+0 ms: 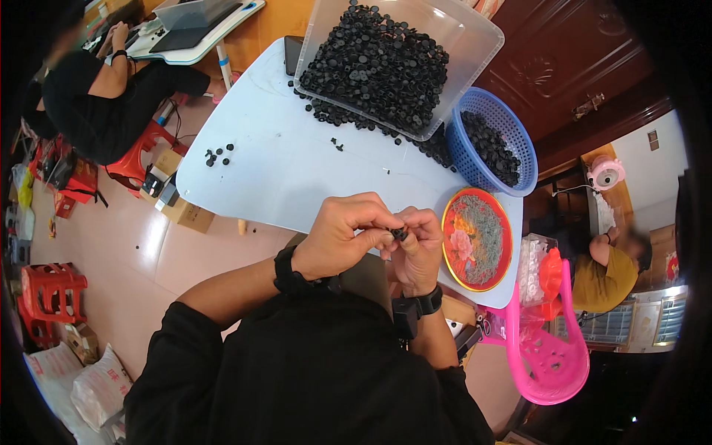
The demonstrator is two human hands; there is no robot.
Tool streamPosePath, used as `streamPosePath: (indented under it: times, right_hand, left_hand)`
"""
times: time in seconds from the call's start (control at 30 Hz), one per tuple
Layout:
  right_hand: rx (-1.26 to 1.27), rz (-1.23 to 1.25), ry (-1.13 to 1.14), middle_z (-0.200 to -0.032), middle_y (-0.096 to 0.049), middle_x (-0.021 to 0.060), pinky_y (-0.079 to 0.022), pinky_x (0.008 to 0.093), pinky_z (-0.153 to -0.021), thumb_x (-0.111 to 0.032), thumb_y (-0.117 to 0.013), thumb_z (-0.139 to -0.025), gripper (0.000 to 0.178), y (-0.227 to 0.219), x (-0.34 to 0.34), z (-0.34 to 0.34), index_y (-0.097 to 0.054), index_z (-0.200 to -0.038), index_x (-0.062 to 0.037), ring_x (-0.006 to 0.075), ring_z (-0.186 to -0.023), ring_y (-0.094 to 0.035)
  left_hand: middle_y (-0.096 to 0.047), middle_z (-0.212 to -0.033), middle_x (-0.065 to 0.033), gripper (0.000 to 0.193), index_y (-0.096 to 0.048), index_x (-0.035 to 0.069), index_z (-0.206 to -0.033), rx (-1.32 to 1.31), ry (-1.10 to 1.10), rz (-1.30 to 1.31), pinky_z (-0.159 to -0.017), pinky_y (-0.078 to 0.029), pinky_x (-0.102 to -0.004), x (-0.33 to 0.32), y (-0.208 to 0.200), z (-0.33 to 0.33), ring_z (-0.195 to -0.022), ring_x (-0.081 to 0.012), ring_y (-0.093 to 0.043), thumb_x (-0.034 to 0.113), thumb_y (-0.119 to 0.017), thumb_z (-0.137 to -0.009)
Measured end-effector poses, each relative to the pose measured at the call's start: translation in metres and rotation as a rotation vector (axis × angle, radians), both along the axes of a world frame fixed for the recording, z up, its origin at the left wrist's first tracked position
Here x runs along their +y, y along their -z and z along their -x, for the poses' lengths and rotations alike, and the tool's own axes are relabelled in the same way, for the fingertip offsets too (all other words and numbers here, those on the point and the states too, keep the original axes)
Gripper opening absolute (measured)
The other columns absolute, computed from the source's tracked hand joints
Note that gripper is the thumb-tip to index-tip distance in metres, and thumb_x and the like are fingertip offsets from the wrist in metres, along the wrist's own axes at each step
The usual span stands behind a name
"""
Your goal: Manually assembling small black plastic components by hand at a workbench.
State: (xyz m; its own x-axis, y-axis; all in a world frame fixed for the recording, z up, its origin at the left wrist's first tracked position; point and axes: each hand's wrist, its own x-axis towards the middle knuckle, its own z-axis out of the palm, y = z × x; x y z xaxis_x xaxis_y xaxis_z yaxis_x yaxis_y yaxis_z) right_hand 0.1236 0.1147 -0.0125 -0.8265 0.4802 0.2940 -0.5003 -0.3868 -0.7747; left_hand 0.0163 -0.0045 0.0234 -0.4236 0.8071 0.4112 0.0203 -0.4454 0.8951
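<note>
**Pale table [274, 141] on a tiled floor [167, 282], one small black part [399, 233] at the fingertips**

Along the far side of the table, a clear plastic bin [475, 37] heaped with black pieces [378, 67], with more strewn along its near side. Just beside, a blue perforated basket [469, 159], partly filled with the same. Nearer, a red floral plate [447, 248] bearing thin grey pieces [489, 230].

At the table's near edge, pinched between the fingertips of left hand [348, 233] and right hand [419, 248]: the small black part, largely covered. Cannot tell which hand bears the firmer grip.

Likeliest mishap: a drop into the lap or onto the floor, from a slip of so slight a pinch. Possible too: scattered grey pieces, from a right-hand knock against the nearby plate.
</note>
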Motion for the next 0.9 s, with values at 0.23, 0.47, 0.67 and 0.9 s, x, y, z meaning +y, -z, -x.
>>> streamPosePath:
  times: [0.23, 0.47, 0.67, 0.9]
  right_hand:
    - [0.019, 0.059, -0.021, -0.083, -0.056, 0.0113, -0.051, 0.026, -0.048, -0.012, -0.068, -0.078, 0.025, 0.0, -0.002, 0.002, -0.052, -0.094, -0.0003, 0.0165, -0.062, -0.058]
    - [0.058, 0.055, -0.048, -0.08, -0.054, 0.0099, -0.05, 0.0263, -0.048, -0.013, -0.069, -0.078, 0.026, 0.001, -0.002, 0.007, -0.052, -0.093, -0.0002, 0.0159, -0.062, -0.056]
    - [0.04, -0.003, -0.01, -0.08, -0.053, 0.0081, -0.048, 0.0237, -0.056, -0.014, -0.07, -0.077, 0.027, 0.007, -0.001, 0.01, -0.052, -0.092, -0.0001, 0.0136, -0.065, -0.054]
    - [0.025, 0.023, -0.001, -0.08, -0.054, 0.0076, -0.047, 0.023, -0.057, -0.015, -0.071, -0.076, 0.027, 0.008, -0.003, 0.014, -0.053, -0.091, -0.0007, 0.0126, -0.065, -0.054]
  left_hand:
    - [-0.057, -0.085, -0.0121, 0.016, -0.061, -0.007, -0.092, -0.011, -0.016, -0.003, -0.062, -0.052, -0.0249, 0.0, -0.001, -0.001, -0.07, -0.0162, -0.063, -0.013, -0.055, -0.078]
    - [-0.057, -0.086, -0.0128, 0.013, -0.059, -0.007, -0.092, -0.145, 0.027, -0.015, -0.061, -0.053, -0.0261, -0.002, 0.004, -0.003, -0.07, -0.0179, -0.063, -0.011, -0.054, -0.081]
    - [-0.056, -0.088, -0.0123, 0.014, -0.059, -0.007, -0.094, -0.2, 0.017, -0.026, -0.064, -0.054, -0.0268, -0.003, 0.008, -0.005, -0.074, -0.0182, -0.063, -0.011, -0.053, -0.082]
    - [-0.056, -0.089, -0.0114, 0.015, -0.058, -0.006, -0.095, -0.214, 0.007, -0.02, -0.067, -0.054, -0.0259, -0.003, 0.013, -0.002, -0.077, -0.0177, -0.063, -0.011, -0.052, -0.082]
